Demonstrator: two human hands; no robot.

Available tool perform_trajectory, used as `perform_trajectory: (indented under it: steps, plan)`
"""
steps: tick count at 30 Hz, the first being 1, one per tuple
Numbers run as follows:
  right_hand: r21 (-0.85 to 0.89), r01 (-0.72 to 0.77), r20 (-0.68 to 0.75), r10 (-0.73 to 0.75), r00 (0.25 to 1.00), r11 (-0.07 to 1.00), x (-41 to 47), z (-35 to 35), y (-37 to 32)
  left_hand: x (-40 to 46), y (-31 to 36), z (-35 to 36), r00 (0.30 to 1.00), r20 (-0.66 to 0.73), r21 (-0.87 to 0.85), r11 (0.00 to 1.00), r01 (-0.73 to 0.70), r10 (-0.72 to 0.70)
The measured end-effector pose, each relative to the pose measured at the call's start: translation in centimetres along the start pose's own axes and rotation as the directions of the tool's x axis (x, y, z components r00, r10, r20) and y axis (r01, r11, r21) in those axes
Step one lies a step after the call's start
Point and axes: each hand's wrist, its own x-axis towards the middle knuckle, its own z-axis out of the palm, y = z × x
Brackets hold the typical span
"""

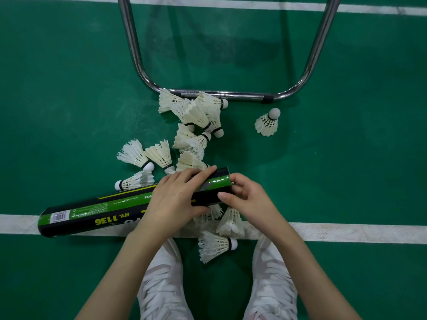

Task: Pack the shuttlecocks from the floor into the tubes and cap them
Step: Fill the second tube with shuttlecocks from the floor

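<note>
A long black and green shuttlecock tube is held level above the floor, its open end pointing right. My left hand grips the tube around its right half. My right hand sits at the tube's mouth with fingers curled over the rim; whether it holds a shuttlecock there is hidden. Several white feather shuttlecocks lie scattered on the green floor beyond the tube. One stands alone to the right. Others lie under my hands, one near my feet. No cap is in view.
A bent chrome tube frame rests on the floor just behind the shuttlecock pile. A white court line runs across under the tube. My two white shoes stand at the bottom edge.
</note>
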Motion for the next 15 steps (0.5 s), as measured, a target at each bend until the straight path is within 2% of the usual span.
perform_trajectory:
  steps: [5,7,9,12,15]
  plan:
    - [-0.091,0.081,-0.126,-0.093,0.988,0.993,1.4,-2.4,-0.8,0.2,0.1,-0.4,1.000,0.000,-0.013,1.000,0.005,-0.005]
    - [-0.199,0.099,-0.178,-0.135,0.975,0.975,3.1,-4.7,-1.2,0.1,0.3,-0.4,1.000,0.008,-0.014,1.000,0.002,-0.002]
    - [-0.311,0.072,-0.295,-0.168,0.940,0.948,5.3,-7.4,-1.3,0.1,0.3,-0.4,1.000,0.007,-0.013,1.000,0.000,0.000]
    - [-0.385,0.003,-0.477,-0.201,0.856,0.923,8.2,-10.8,-0.8,0.1,0.1,-0.3,1.000,0.000,0.001,1.000,0.007,-0.007]
    - [-0.435,-0.048,-0.523,-0.209,0.826,0.899,9.6,-12.4,-0.6,0.1,0.2,-0.3,1.000,0.008,-0.003,1.000,0.008,-0.008]
